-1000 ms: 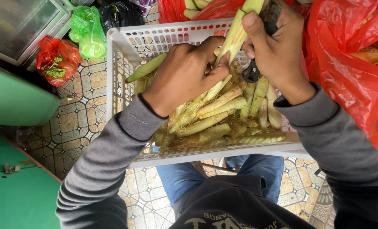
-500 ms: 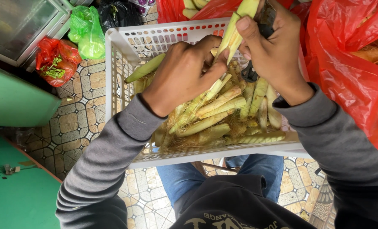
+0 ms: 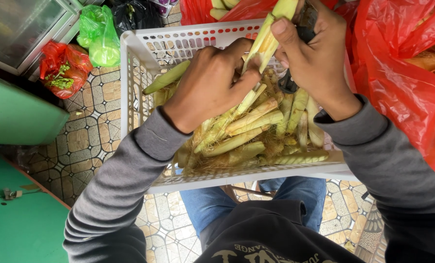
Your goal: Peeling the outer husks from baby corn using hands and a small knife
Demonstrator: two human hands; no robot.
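You hold one husked baby corn ear [image 3: 268, 41] up over the far edge of the white plastic basket [image 3: 134, 73].

The ear is pale yellow-green, its leaves layered lengthwise. Your left hand [image 3: 210, 85] is curled around its lower part; your right hand [image 3: 317, 58] pinches its upper part under the thumb, gripping a dark-handled tool [image 3: 302, 29] too. More ears [image 3: 256, 131] fill the basket. A large red plastic bag [image 3: 402, 83] touches the basket's right edge; a small green bag [image 3: 98, 34] and a small red bag [image 3: 61, 68] lie beyond its far-left corner.
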